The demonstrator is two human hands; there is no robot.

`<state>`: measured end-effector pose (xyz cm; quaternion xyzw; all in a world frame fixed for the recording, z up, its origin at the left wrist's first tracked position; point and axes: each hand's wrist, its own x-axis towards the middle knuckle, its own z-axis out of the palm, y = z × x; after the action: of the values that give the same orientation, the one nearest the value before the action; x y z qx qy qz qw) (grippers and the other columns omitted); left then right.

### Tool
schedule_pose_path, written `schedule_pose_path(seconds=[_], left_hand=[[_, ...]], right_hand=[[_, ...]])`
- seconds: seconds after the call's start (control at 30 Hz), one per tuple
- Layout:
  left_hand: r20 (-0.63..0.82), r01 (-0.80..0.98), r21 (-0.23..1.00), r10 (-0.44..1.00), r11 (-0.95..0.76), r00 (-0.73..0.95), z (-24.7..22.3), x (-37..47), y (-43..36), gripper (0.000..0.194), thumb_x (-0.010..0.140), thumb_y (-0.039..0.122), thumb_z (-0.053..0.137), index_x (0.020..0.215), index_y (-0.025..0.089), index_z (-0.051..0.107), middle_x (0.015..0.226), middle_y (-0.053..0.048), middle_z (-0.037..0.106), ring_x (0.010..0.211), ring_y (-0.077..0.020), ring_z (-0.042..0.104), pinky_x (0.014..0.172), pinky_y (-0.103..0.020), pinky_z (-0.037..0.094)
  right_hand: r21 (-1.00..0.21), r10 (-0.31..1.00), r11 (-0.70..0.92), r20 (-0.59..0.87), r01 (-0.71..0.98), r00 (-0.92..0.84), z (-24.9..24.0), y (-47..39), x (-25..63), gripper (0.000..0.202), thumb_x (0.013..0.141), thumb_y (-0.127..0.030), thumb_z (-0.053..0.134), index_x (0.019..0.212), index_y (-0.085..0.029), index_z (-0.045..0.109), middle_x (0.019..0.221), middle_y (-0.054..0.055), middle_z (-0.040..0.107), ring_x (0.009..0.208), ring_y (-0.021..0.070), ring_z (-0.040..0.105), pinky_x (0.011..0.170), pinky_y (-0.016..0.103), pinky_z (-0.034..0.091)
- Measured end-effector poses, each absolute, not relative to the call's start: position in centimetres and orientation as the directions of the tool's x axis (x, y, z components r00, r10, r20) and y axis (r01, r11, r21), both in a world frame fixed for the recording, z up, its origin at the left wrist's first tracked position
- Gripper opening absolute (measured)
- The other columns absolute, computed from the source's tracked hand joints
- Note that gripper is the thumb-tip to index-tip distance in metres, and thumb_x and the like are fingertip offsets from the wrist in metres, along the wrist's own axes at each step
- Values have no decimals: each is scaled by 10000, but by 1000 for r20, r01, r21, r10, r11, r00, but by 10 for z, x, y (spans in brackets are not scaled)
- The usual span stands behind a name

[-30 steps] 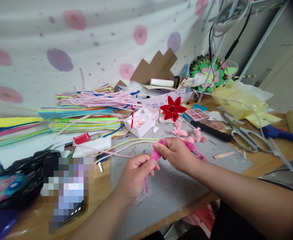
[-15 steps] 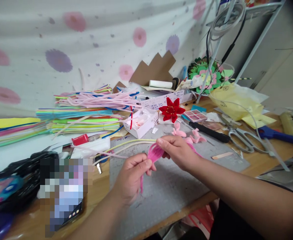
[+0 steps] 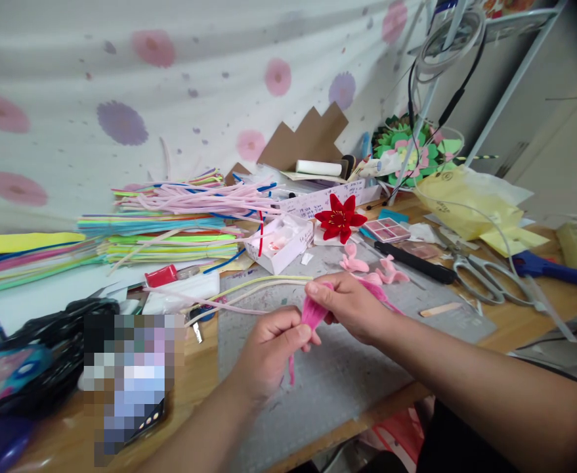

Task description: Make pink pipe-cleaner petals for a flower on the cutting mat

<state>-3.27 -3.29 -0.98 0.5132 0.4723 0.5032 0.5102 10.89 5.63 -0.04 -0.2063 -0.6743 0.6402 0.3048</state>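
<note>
Above the grey cutting mat (image 3: 318, 387), both hands pinch a bundle of pink pipe cleaners (image 3: 314, 314), laid side by side like a petal. My left hand (image 3: 274, 351) grips its lower end between thumb and fingers, and a thin pink end hangs below. On the upper right side my right hand (image 3: 354, 305) is closed around the bundle; some strands are hidden behind its fingers. More pink strands (image 3: 384, 299) trail out behind the right wrist. Just beyond that hand lie small light-pink fuzzy pieces (image 3: 353, 259). A red fuzzy flower (image 3: 340, 219) stands farther back.
Stacks of coloured pipe cleaners (image 3: 170, 246) lie at the left beside a white box (image 3: 288, 246). Scissors (image 3: 480, 276), a black-handled tool (image 3: 413, 261) and a wooden stick (image 3: 440, 309) are at the right. A pixelated phone (image 3: 135, 394) lies front left.
The pink bundle and my left hand have shifted slightly right in view. The bundle looks narrower and more folded together at its lower end. Both hands keep hold.
</note>
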Motion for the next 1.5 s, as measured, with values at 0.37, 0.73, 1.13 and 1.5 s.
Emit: schedule_pose_path(seconds=[0.37, 0.73, 1.13, 1.5], left_hand=[[153, 10, 988, 987, -154, 53, -17, -31, -36, 243, 816, 371, 577, 743, 172, 696, 667, -18, 540, 633, -128, 472, 594, -246, 355], [376, 366, 848, 922, -384, 96, -4, -37, -33, 262, 831, 364, 545, 727, 202, 722, 1032, -74, 436, 964, -218, 435, 883, -339, 361], [383, 335, 807, 863, -487, 331, 10, -42, -44, 170, 831, 173, 564, 876, 214, 722, 914, -60, 659, 825, -170, 598, 765, -275, 454], [385, 214, 883, 905, -419, 182, -2, -35, -40, 164, 834, 238, 575, 808, 252, 736, 813, -46, 644, 786, -179, 583, 764, -315, 449]], right_hand=[[-984, 611, 124, 175, -125, -772, -10, 47, 100, 446, 830, -519, 509, 555, -172, 462, 459, -41, 497, 464, 83, 489, 466, 199, 362], [-986, 641, 135, 164, -100, -750, -8, 60, 110, 541, 868, -568, 391, 526, -157, 475, 459, -58, 344, 428, 62, 263, 426, 219, 217], [-982, 508, 179, 151, -67, -848, 4, 51, 111, 539, 864, -574, 378, 514, -166, 418, 475, -62, 335, 450, 60, 286, 436, 206, 250], [-864, 589, 495, 252, 95, -768, -3, 57, 107, 513, 869, -513, 422, 510, -151, 484, 494, -29, 431, 482, 69, 361, 482, 213, 266]])
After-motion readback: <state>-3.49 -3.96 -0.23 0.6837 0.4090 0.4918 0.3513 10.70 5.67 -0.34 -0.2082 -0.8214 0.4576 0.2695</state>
